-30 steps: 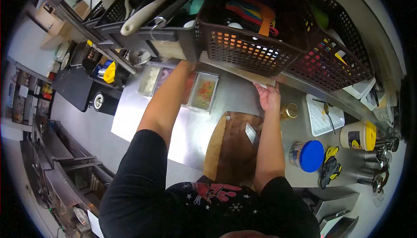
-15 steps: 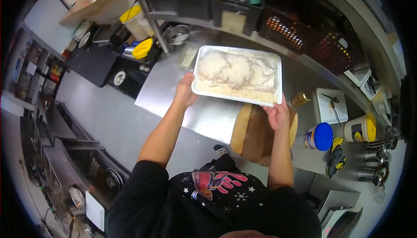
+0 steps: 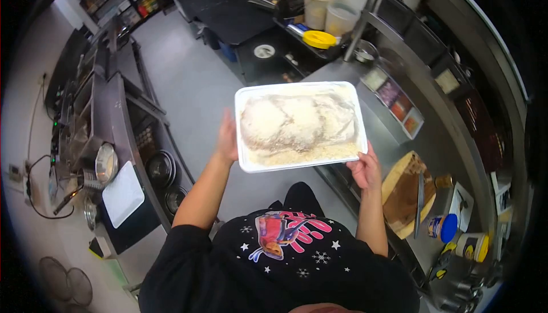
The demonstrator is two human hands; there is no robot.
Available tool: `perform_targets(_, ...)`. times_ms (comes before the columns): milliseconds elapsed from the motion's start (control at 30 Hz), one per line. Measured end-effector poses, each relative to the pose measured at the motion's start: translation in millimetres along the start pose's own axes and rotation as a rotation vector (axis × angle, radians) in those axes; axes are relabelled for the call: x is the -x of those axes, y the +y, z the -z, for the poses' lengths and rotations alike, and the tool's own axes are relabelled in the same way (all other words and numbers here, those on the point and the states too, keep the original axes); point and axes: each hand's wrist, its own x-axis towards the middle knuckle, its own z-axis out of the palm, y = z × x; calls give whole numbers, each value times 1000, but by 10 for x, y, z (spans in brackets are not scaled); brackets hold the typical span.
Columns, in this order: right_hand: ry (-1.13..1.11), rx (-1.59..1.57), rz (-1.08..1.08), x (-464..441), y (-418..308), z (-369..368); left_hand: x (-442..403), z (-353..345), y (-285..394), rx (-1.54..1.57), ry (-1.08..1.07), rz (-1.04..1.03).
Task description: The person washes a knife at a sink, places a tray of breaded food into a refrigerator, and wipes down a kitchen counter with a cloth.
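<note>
A white rectangular tray (image 3: 245, 163) is held up in front of my chest, over the floor between two counters. In it lie large lumps coated in pale crumbs (image 3: 297, 120), with loose crumbs along the near side. My left hand (image 3: 228, 137) grips the tray's left edge, its fingers partly behind the rim. At the lower right corner, my right hand (image 3: 366, 167) holds the tray with the thumb on the rim and the other fingers beneath.
The right counter bears a wooden board (image 3: 399, 193) with a knife (image 3: 420, 199), a container of chopped vegetables (image 3: 394, 100) and a blue-lidded tub (image 3: 448, 228). On the left counter are a white tray (image 3: 123, 194) and a metal bowl (image 3: 106, 163).
Both hands reached under the shelf a second ago; then they held the tray above the steel counter. Now the view has turned left, and the tray is over the floor, away from that counter.
</note>
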Motion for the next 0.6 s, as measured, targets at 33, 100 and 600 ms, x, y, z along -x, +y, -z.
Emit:
perform_targets(33,-32,0,-39,-151,85,-127,131,39,142,26,31,-40)
perform_targets(100,-116,2,-123,-510,243,-365,333,93,424,77,94,-121)
perform_targets(600,-546,-49,-307,-4328,1330,-2312,-330,853,2635,-41,223,-695)
